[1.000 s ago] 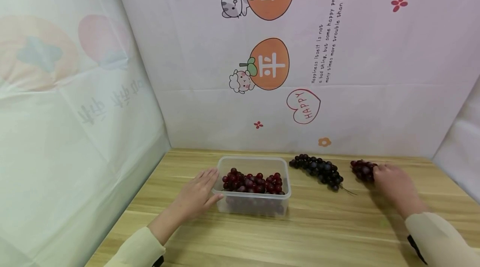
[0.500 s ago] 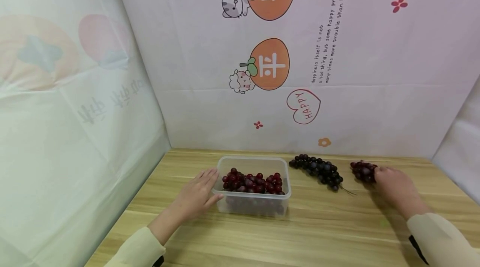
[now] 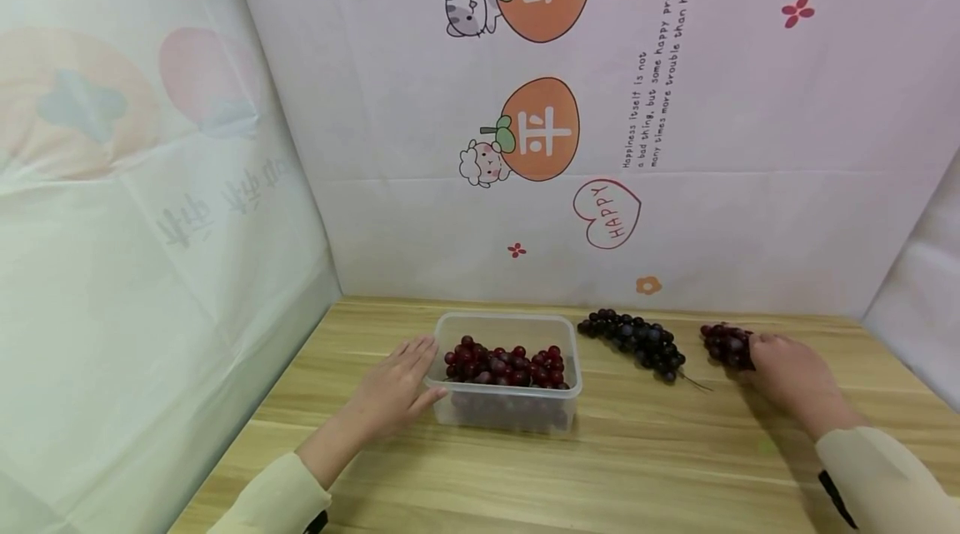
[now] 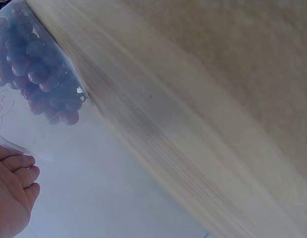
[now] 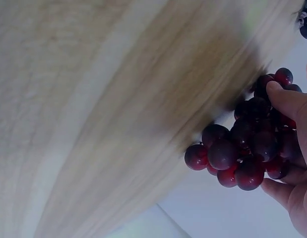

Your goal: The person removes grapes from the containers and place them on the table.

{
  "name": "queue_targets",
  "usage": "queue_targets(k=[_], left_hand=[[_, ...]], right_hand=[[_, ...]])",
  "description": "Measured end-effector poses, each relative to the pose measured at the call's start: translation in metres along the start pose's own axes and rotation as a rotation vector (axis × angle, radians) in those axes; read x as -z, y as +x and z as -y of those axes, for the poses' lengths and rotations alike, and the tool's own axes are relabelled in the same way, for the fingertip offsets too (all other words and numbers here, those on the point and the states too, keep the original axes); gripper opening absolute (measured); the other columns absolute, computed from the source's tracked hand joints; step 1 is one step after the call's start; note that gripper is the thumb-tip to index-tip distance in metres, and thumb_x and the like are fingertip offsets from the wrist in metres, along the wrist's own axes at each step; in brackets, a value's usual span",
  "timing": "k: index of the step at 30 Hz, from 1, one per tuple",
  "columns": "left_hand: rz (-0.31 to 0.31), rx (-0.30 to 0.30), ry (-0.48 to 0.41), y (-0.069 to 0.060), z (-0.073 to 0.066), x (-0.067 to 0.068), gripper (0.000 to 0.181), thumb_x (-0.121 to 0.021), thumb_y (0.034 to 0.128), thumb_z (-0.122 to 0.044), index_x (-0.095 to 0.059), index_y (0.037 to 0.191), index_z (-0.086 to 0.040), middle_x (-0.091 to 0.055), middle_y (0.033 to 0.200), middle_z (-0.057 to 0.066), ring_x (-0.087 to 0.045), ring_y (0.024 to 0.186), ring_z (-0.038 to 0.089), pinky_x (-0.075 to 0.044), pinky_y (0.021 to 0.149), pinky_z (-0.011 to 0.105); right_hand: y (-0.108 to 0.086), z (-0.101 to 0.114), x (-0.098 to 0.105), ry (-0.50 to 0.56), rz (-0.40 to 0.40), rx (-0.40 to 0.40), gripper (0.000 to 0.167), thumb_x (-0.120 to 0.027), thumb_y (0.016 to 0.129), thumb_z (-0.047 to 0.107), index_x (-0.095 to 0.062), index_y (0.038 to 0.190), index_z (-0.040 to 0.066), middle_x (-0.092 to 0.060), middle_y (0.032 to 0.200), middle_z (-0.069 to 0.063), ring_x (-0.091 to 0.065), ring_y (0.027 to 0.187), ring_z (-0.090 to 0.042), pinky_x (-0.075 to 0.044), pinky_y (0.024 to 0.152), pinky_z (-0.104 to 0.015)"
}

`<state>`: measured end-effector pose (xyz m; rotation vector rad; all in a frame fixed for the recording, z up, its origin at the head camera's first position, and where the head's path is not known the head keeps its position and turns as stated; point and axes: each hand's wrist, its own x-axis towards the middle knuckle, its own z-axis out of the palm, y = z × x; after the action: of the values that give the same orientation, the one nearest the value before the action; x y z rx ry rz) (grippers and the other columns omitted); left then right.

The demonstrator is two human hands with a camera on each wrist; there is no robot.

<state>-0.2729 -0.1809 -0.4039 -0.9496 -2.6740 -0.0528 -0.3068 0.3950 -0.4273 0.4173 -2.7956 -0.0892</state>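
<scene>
A clear plastic box (image 3: 504,390) stands on the table, with dark red grapes (image 3: 504,366) inside. My left hand (image 3: 390,392) rests along the box's left side, fingers extended and the thumb near the front corner. In the left wrist view, that hand (image 4: 13,191) touches the box's edge, and the grapes show through its wall. At the right, my right hand (image 3: 797,377) grips the end of a bunch of red grapes (image 3: 726,344). The right wrist view shows the thumb and fingers around this bunch (image 5: 250,144), which is low at the tabletop.
Between the box and my right hand lies a bunch of black grapes (image 3: 636,341), its thin stem pointing front right. A printed white cloth (image 3: 420,242) hangs behind the wooden table (image 3: 600,476), with more cloth at both sides.
My right hand and the red grapes it holds have shifted very slightly to the right. The left hand, the box and the black grapes stay in place.
</scene>
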Motion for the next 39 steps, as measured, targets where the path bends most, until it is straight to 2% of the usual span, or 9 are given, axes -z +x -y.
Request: queue_targets(k=[7, 13, 16, 21, 23, 29, 33, 35, 39], left_hand=[[-0.004, -0.006, 0.008, 0.0, 0.0, 0.0, 0.068, -0.047, 0.1011, -0.044, -0.04, 0.142, 0.01, -0.039, 0.147, 0.024, -0.035, 0.138, 0.034, -0.027, 0.114, 0.047], [0.0, 0.001, 0.011, 0.0, 0.001, -0.001, 0.068, -0.047, 0.1012, -0.045, -0.04, 0.143, 0.009, -0.038, 0.148, 0.023, -0.034, 0.138, 0.033, -0.025, 0.115, 0.045], [-0.002, 0.0, 0.009, 0.001, 0.001, -0.002, 0.068, -0.047, 0.1011, -0.045, -0.04, 0.143, 0.009, -0.038, 0.148, 0.023, -0.034, 0.138, 0.033, -0.025, 0.115, 0.046], [-0.004, -0.004, 0.008, 0.001, 0.001, -0.002, 0.068, -0.047, 0.1013, -0.045, -0.04, 0.142, 0.009, -0.038, 0.148, 0.024, -0.034, 0.138, 0.034, -0.026, 0.114, 0.047], [-0.002, -0.004, 0.009, 0.0, 0.001, -0.002, 0.068, -0.046, 0.1015, -0.045, -0.04, 0.143, 0.009, -0.038, 0.148, 0.024, -0.034, 0.138, 0.034, -0.027, 0.114, 0.047], [-0.008, -0.005, 0.017, 0.0, 0.001, -0.002, 0.069, -0.047, 0.1011, -0.045, -0.041, 0.142, 0.009, -0.039, 0.147, 0.024, -0.035, 0.138, 0.034, -0.027, 0.114, 0.047], [-0.007, -0.007, 0.028, 0.0, 0.001, -0.001, 0.069, -0.047, 0.101, -0.046, -0.041, 0.142, 0.009, -0.039, 0.148, 0.024, -0.035, 0.138, 0.034, -0.027, 0.114, 0.047], [-0.007, -0.008, 0.03, 0.0, 0.001, -0.001, 0.069, -0.046, 0.1012, -0.046, -0.041, 0.142, 0.009, -0.039, 0.148, 0.024, -0.035, 0.138, 0.034, -0.027, 0.114, 0.047], [-0.017, -0.017, 0.037, 0.001, 0.001, -0.001, 0.069, -0.043, 0.1018, -0.047, -0.042, 0.142, 0.009, -0.04, 0.146, 0.024, -0.037, 0.137, 0.034, -0.029, 0.113, 0.047]], right_hand=[[0.0, 0.006, 0.008, 0.041, 0.028, -0.017, 0.049, -0.082, 0.076, 0.025, -0.059, 0.094, -0.014, -0.062, 0.086, -0.029, -0.062, 0.078, -0.046, -0.054, 0.066, -0.057], [0.001, 0.01, 0.013, 0.062, 0.023, -0.027, 0.057, -0.079, 0.08, 0.028, -0.058, 0.105, -0.019, -0.06, 0.097, -0.037, -0.06, 0.084, -0.051, -0.053, 0.069, -0.06], [0.003, 0.012, 0.015, 0.054, 0.005, -0.027, 0.055, -0.078, 0.081, 0.026, -0.057, 0.104, -0.019, -0.059, 0.097, -0.037, -0.06, 0.083, -0.051, -0.053, 0.068, -0.059], [0.009, 0.018, 0.021, 0.055, -0.09, -0.022, 0.043, -0.079, 0.08, 0.022, -0.053, 0.089, -0.01, -0.057, 0.075, -0.019, -0.059, 0.063, -0.036, -0.051, 0.05, -0.048], [0.012, 0.023, 0.026, 0.062, -0.139, -0.012, 0.041, -0.08, 0.079, 0.02, -0.052, 0.087, -0.008, -0.054, 0.074, -0.017, -0.057, 0.061, -0.035, -0.049, 0.048, -0.046], [0.021, 0.041, 0.042, 0.045, -0.306, 0.056, 0.047, -0.082, 0.074, 0.014, -0.056, 0.102, -0.013, -0.061, 0.096, -0.032, -0.061, 0.082, -0.048, -0.052, 0.065, -0.058], [0.027, 0.054, 0.051, 0.042, -0.382, 0.094, 0.051, -0.083, 0.072, 0.014, -0.056, 0.106, -0.012, -0.061, 0.103, -0.033, -0.061, 0.089, -0.049, -0.052, 0.07, -0.059], [0.03, 0.062, 0.055, 0.049, -0.381, 0.094, 0.055, -0.083, 0.073, 0.014, -0.056, 0.112, -0.013, -0.059, 0.11, -0.035, -0.059, 0.097, -0.05, -0.051, 0.076, -0.061], [0.035, 0.077, 0.063, 0.056, -0.388, 0.124, 0.061, -0.084, 0.072, 0.015, -0.056, 0.119, -0.014, -0.058, 0.116, -0.035, -0.057, 0.103, -0.05, -0.051, 0.079, -0.06]])
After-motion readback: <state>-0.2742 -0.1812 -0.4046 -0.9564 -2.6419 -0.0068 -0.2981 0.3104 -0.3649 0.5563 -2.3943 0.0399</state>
